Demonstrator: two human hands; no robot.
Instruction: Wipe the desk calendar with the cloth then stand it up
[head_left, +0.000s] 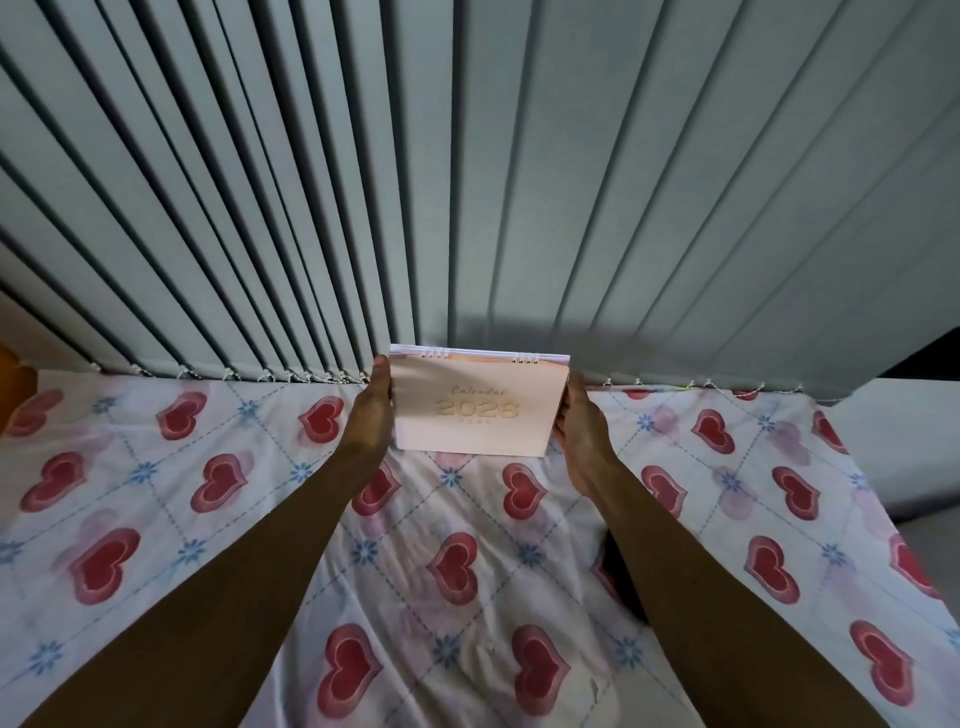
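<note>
Grey vertical blinds (467, 171) fill the back of the view, hanging down to a sheet (447, 561) printed with red hearts and blue flowers; on the sheet, close against the blinds, a pink calendar (475, 410) stands upright, its cover reading "Calendar 2026" and its ring binding on top; the left hand (371, 410) clasps its left edge and the right hand (576, 421) its right edge, fingers curled around the sides.
</note>
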